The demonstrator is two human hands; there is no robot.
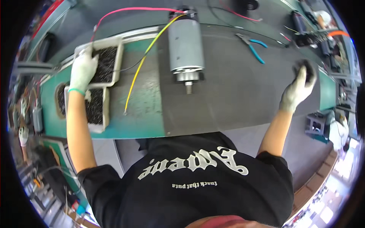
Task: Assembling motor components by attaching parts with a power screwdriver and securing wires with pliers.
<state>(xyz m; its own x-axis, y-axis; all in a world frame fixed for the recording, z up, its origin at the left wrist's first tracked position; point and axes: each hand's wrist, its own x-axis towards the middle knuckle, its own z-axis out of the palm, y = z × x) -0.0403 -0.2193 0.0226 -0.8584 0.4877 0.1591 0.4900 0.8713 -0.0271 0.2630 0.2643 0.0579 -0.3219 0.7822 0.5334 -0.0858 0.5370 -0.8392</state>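
My left hand [83, 67], in a white glove, reaches into the upper white bin [119, 60] of small black screw-like pieces. Its fingers are bent down and close together; their tips and anything in them are hidden. Over at the right side of the bench, my gloved right hand [298, 89] is closed around a dark part [311, 74], smeared by motion. Between my hands a grey cylindrical motor [186, 45] lies with its threaded shaft toward me. A red wire [133, 8] and a yellow wire [140, 66] run from its far end.
Blue-handled pliers [255, 49] lie right of the motor. A second white bin [106, 110] of black pieces stands nearer me. A black mat [228, 102] covers much of the green bench [140, 125]. A dark tool with an orange cord [310, 39] sits far right.
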